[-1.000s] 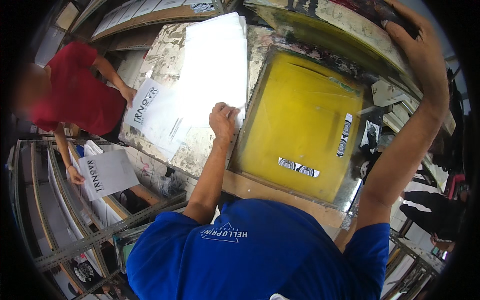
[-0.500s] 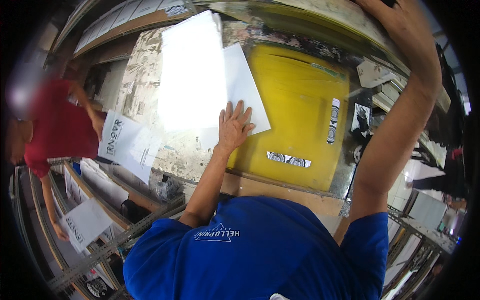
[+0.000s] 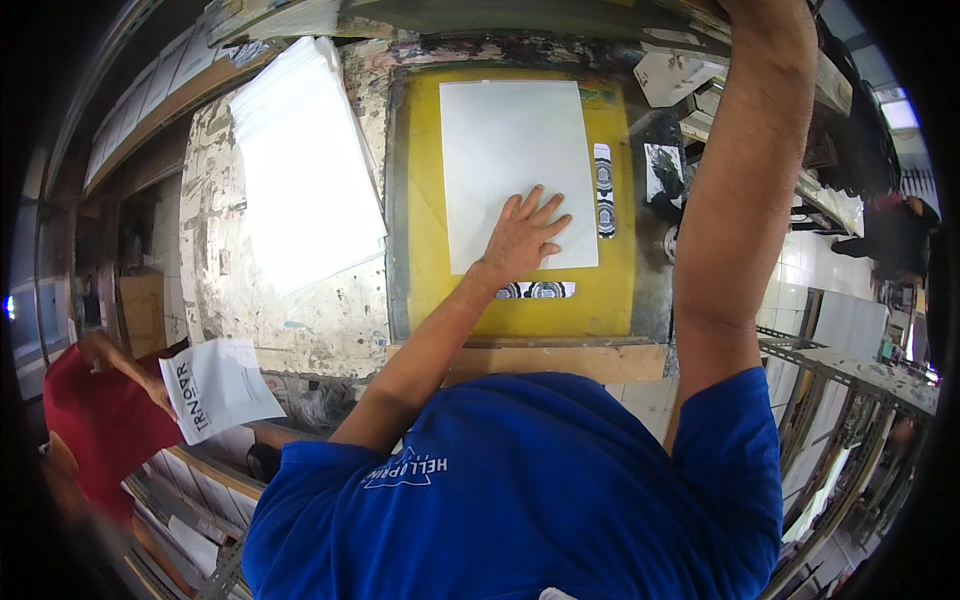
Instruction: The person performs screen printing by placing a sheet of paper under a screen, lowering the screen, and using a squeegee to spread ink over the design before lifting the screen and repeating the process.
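Observation:
My left hand [image 3: 525, 235] lies flat with its fingers spread on a white sheet of paper [image 3: 515, 140]. The sheet rests on a yellow board [image 3: 540, 318], squared up beside two white strips with black round patterns: one upright strip [image 3: 603, 190] along its right edge and one level strip [image 3: 550, 290] below it. My right arm stretches up to the far edge, where a raised frame [image 3: 600, 22] crosses the top of the view. Of my right hand [image 3: 762, 10] only a bit shows at the picture's edge, its fingers hidden.
A stack of white paper [image 3: 305, 170] sits left of the yellow board on a paint-stained table [image 3: 215, 300]. At the lower left, a person in a red shirt [image 3: 110, 430] holds a printed sheet [image 3: 222, 388] beside racks. A metal rack [image 3: 840, 375] stands at the right.
My left hand has slid the sheet right from beside the stack onto the yellow board, up to the strips. My view has shifted; the right arm stays raised at the far edge.

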Available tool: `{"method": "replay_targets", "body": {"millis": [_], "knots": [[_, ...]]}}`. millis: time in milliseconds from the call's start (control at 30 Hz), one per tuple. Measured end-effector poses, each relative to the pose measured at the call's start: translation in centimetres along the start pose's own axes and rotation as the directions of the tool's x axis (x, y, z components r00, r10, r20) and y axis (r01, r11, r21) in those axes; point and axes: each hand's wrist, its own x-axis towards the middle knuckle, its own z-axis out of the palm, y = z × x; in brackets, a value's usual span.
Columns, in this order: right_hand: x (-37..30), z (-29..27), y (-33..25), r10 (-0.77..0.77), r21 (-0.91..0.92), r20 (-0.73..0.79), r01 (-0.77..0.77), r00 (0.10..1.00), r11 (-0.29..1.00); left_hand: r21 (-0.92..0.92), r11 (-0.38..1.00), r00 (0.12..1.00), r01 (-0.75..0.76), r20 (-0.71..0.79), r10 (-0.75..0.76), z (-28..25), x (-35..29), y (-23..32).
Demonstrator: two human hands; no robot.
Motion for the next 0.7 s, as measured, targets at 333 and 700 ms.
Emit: {"method": "replay_targets", "body": {"millis": [333,700], "knots": [[0.3,-1.0,0.0,0.085,0.072,0.124,-0.095,0.989,0.993,-0.034,0.999,0.997,-0.028,0.073,0.030,0.3,-1.1,1.4],[-0.9,-1.1,-1.6,0.104,0.117,0.080,-0.113,0.991,0.987,-0.024,0.999,0.998,-0.043,0.041,0.044,0.2,-1.9,1.7]]}}
